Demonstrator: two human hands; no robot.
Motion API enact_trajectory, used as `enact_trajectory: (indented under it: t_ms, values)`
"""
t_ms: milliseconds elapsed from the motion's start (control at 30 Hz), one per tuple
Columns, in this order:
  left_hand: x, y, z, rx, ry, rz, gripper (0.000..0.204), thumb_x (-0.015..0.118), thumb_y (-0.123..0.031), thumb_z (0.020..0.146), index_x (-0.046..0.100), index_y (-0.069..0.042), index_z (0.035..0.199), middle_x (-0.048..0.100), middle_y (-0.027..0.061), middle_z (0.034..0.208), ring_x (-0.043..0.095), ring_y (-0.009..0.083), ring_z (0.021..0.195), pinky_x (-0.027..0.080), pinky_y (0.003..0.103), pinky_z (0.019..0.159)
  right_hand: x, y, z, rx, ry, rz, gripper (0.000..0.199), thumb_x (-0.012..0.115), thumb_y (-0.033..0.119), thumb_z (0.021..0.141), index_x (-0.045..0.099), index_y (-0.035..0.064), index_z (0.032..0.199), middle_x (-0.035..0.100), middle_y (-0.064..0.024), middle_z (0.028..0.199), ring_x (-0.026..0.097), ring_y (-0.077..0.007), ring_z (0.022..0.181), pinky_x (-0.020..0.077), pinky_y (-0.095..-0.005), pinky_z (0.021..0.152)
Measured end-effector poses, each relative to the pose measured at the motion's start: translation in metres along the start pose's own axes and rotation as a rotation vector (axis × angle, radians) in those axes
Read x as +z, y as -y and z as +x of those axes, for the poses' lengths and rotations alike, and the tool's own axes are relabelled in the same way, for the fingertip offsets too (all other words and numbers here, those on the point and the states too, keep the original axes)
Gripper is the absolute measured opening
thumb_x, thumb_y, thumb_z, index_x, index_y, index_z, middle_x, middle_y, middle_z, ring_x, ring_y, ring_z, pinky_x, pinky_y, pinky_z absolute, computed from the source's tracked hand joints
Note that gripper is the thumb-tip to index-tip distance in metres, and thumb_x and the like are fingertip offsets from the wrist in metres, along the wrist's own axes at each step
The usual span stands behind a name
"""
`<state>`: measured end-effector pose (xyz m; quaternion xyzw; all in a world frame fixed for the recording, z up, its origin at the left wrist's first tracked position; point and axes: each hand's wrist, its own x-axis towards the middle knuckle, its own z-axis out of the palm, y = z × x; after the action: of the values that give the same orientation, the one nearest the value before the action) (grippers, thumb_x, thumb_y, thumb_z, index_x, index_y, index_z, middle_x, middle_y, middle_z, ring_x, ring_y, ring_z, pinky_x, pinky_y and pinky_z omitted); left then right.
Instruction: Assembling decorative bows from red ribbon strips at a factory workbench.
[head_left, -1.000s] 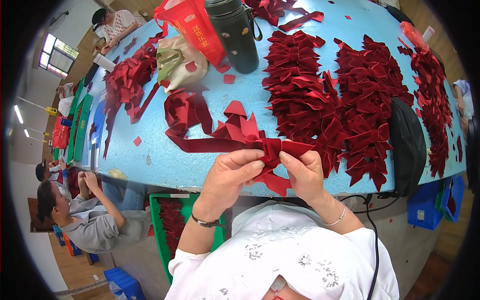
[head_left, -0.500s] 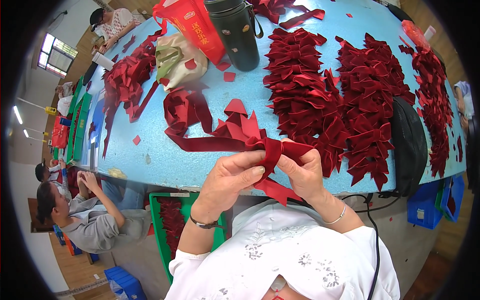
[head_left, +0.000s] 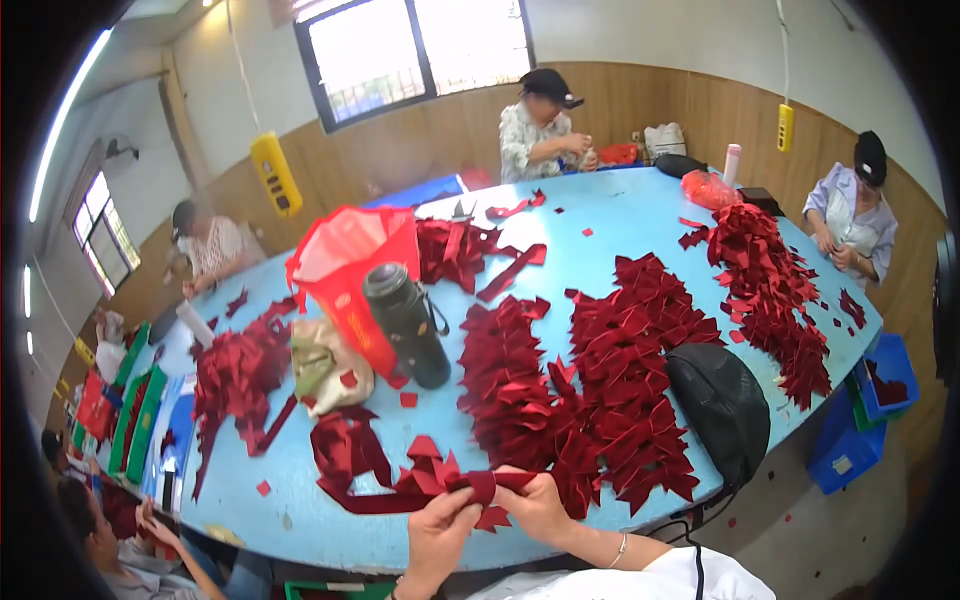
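Near the table's front edge, my left hand (head_left: pixel 441 537) and my right hand (head_left: pixel 537 516) pinch a dark red velvet ribbon (head_left: pixel 482 487) between fingers and thumbs. One piece wraps over another there, like the middle of a bow. From my left hand a long strip runs left to a loose coil of ribbon (head_left: pixel 345 450). Cut ribbon pieces (head_left: pixel 428 462) lie just beyond my left hand. Past my right hand spread two thick rows of finished bows, a nearer-left row (head_left: pixel 505 390) and a right row (head_left: pixel 630 380).
On the blue table (head_left: pixel 300 520) stand a dark thermos (head_left: pixel 408 325), a red bag (head_left: pixel 350 290) and a cream cloth bag (head_left: pixel 325 365). A black bag (head_left: pixel 718 412) lies at the right. Farther off are more red heaps (head_left: pixel 765 300). Several people sit around. Blue bins (head_left: pixel 845 440) stand beyond the right edge.
The view has tilted up, showing the far table, windows and co-workers, so my hands sit lower in the picture. Both hands still grip the ribbon, with little visible change in the fold.
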<state>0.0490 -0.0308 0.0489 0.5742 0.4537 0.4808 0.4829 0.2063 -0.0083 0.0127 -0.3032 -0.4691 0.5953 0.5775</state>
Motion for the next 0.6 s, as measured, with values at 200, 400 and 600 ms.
enact_trajectory:
  t_ms: [200, 400, 600]
  values:
    - [0.017, -0.004, 0.009, 0.015, -0.065, -0.040, 0.029, 0.064, 0.006, 0.081, 0.064, 0.005, 0.110, 0.062, 0.0006, 0.080, 0.052, 0.0042, 0.064, 0.042, 0.019, 0.056, -0.002, 0.010, -0.001, -0.012, -0.069, -0.035, 0.014, 0.059, 0.008, 0.091, 0.066, -0.0024, 0.099, 0.061, 0.0020, 0.085, 0.054, -0.0047, 0.075, 0.0440, -0.0197, 0.063]
    - [0.032, -0.016, 0.009, -0.062, -0.030, -0.080, 0.033, 0.065, 0.006, 0.080, 0.060, 0.006, 0.113, 0.063, 0.0025, 0.082, 0.054, 0.0055, 0.066, 0.043, 0.019, 0.057, -0.010, 0.007, -0.004, -0.046, -0.117, 0.012, 0.013, 0.059, 0.007, 0.091, 0.066, -0.0016, 0.097, 0.061, 0.0020, 0.082, 0.053, -0.0042, 0.074, 0.0438, -0.0193, 0.063]
    - [0.036, -0.023, 0.021, -0.108, -0.036, -0.109, 0.025, 0.066, 0.003, 0.081, 0.057, 0.005, 0.104, 0.064, 0.0065, 0.083, 0.059, 0.0091, 0.069, 0.048, 0.022, 0.060, -0.018, 0.006, 0.005, -0.012, -0.169, 0.007, 0.012, 0.059, 0.006, 0.090, 0.067, -0.0018, 0.092, 0.062, 0.0014, 0.081, 0.055, -0.0055, 0.072, 0.0447, -0.0212, 0.062]
